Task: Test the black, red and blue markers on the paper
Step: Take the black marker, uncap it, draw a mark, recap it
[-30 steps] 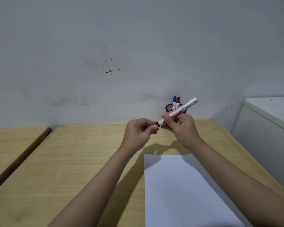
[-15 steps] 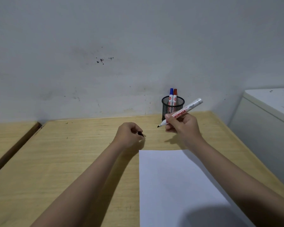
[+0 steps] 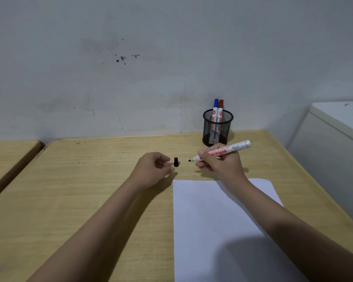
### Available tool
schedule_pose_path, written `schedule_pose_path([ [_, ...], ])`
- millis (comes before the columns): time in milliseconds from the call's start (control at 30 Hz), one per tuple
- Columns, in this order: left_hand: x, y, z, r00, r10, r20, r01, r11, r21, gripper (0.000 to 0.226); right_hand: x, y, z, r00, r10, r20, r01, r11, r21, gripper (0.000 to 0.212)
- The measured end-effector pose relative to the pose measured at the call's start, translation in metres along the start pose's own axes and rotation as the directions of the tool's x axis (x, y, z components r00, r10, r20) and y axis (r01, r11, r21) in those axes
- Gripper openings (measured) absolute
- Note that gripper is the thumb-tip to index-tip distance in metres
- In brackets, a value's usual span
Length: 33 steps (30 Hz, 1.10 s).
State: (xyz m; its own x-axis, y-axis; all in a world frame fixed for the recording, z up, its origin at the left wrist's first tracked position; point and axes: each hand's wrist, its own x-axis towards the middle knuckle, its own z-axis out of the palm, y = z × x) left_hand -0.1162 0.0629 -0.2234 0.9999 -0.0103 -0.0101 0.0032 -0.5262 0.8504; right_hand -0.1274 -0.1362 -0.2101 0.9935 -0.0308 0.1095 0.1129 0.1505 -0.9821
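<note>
My right hand (image 3: 222,163) grips the uncapped black marker (image 3: 228,150), a white barrel with red lettering, its black tip pointing left just above the table. The marker's black cap (image 3: 176,162) stands upright on the wooden table (image 3: 90,180), right beside the fingertips of my left hand (image 3: 153,169), whose thumb and fingers are loosely apart and hold nothing. The white paper (image 3: 212,220) lies in front of both hands, partly under my right forearm. The blue marker (image 3: 216,104) and red marker (image 3: 221,105) stand capped in a black mesh cup (image 3: 217,129) at the wall.
A white cabinet (image 3: 334,143) stands against the table's right edge. A second wooden table (image 3: 8,157) sits to the left across a narrow gap. A grey wall closes off the back.
My left hand pulled the black cap off, carried it down and left, and set it on the table. My right hand lowered the marker toward the table.
</note>
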Motion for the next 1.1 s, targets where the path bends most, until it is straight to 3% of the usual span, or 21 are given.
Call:
schedule_pose_path([
  [167, -0.046, 0.001, -0.005, 0.996, 0.060, 0.059, -0.067, 0.989, 0.129, 0.031, -0.006, 0.012, 0.015, 0.996, 0.085, 0.017, -0.085, 0.996, 0.011, 0.013],
  [300, -0.052, -0.007, 0.004, 0.990, 0.123, 0.074, -0.141, 0.927, 0.348, 0.043, -0.008, 0.024, 0.028, 0.987, 0.163, -0.010, -0.164, 0.986, -0.023, 0.018],
  [433, -0.050, -0.014, 0.004, 0.984, 0.166, 0.058, -0.175, 0.894, 0.413, 0.045, -0.012, 0.032, 0.034, 0.987, 0.148, -0.061, -0.151, 0.987, -0.050, 0.019],
  [633, -0.048, -0.024, 0.001, 0.971, 0.230, 0.066, -0.235, 0.861, 0.451, 0.058, -0.015, 0.036, 0.032, 0.994, 0.067, -0.083, -0.078, 0.987, -0.140, 0.025],
  [1100, -0.036, -0.027, -0.002, 0.981, 0.157, 0.109, -0.188, 0.904, 0.383, 0.056, -0.014, 0.040, 0.034, 0.995, 0.075, -0.067, -0.082, 0.990, -0.114, 0.033],
])
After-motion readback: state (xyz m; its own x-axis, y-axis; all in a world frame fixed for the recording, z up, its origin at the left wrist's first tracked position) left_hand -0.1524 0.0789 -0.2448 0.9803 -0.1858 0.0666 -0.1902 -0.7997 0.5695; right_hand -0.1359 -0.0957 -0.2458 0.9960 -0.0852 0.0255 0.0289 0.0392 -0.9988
